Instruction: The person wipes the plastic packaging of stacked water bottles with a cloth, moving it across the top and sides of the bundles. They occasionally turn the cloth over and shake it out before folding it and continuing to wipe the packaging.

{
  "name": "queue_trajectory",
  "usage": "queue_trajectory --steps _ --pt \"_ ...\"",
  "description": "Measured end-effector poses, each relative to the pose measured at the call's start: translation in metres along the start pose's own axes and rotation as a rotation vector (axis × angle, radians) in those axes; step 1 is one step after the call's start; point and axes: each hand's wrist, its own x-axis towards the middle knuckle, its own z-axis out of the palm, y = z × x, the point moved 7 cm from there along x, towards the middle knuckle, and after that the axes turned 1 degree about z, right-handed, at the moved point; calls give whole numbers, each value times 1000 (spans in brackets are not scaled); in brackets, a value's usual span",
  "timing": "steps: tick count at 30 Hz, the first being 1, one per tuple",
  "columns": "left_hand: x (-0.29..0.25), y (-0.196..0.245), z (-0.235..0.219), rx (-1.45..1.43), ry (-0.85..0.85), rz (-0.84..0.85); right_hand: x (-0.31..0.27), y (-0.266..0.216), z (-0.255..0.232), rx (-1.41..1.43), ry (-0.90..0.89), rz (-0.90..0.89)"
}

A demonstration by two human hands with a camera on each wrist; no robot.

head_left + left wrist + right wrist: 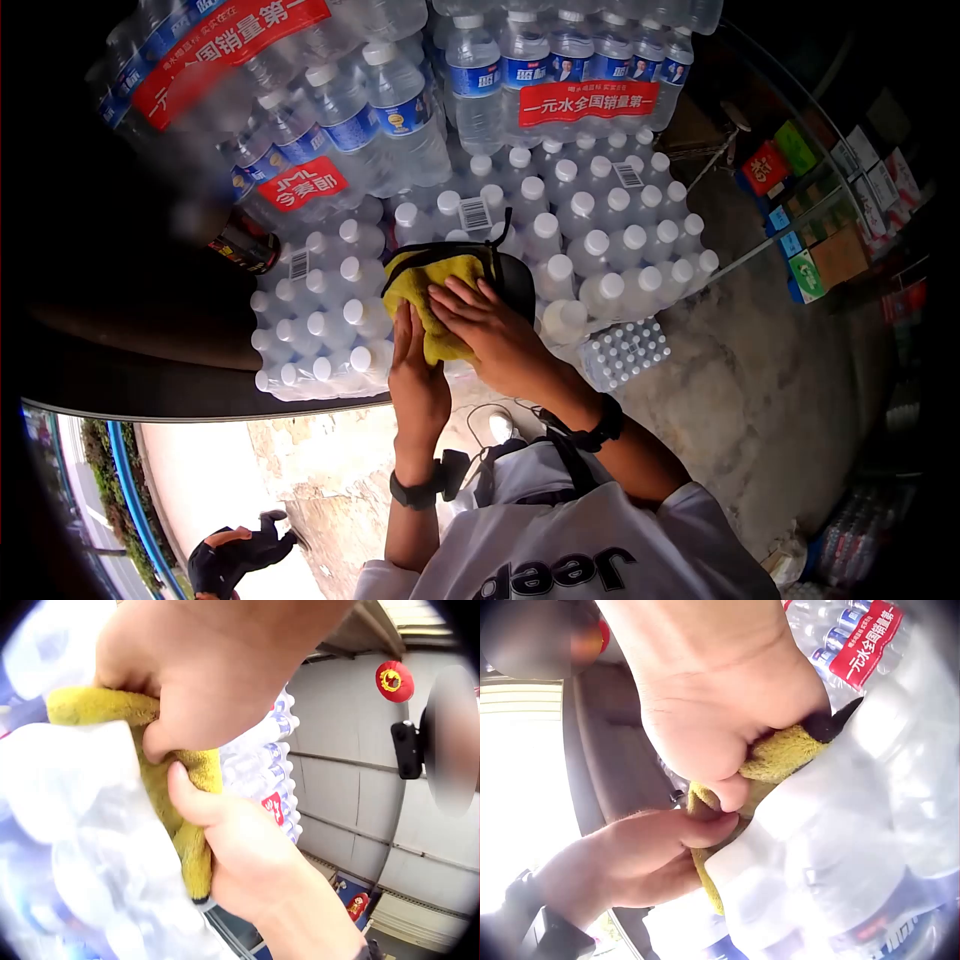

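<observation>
A yellow plush cloth (430, 285) with black edging lies over the white caps of shrink-wrapped water bottles (540, 190). My left hand (418, 385) holds its near left part, fingers on top. My right hand (495, 335) has its fingers spread on the right part. In the left wrist view, both thumbs tuck under the cloth (154, 772), the left hand (202, 667) above and the right hand (247, 855) below. The right wrist view shows the two thumb tips close together at the cloth (784, 754). A dark rounded thing (517, 290) shows beside the cloth's right edge.
Taller bottle packs with red labels (590, 103) stand behind. Coloured cartons (820, 230) sit at the right. A small bottle pack (627, 352) is lower on the floor. A person in dark clothes (235, 560) is at lower left, beyond a dark curved edge.
</observation>
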Motion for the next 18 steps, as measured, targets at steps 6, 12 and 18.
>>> queue_trajectory --steps 6,12,18 --pt "34 54 35 109 -146 268 -45 30 -38 -74 85 306" --pt "63 -24 2 -226 -26 8 41 16 7 -52 190 44" --pt "-21 9 2 -53 217 -105 -15 -4 -5 70 -23 -49"
